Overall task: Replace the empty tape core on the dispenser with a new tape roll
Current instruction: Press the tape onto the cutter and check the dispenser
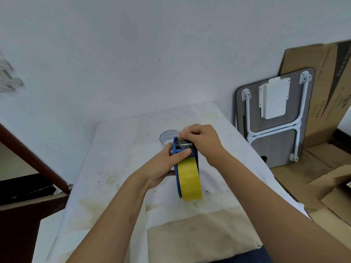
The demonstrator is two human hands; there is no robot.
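A blue tape dispenser (176, 179) stands on edge in the middle of the white-covered table (117, 168), with a yellow tape roll (189, 179) mounted in it. My left hand (161, 166) grips the dispenser from the left, thumb across its top. My right hand (201, 139) is closed over the dispenser's far end, fingertips pinching the clear tape end at the roller. The empty grey tape core (167, 136) lies flat on the table just behind the dispenser, partly hidden by my hands.
A folded lap table (273, 118) leans on the wall at the right, with flattened cardboard (322, 103) behind and below it. A beige cloth patch (199, 234) covers the table's near edge. A dark wooden rail (32, 158) runs at the left.
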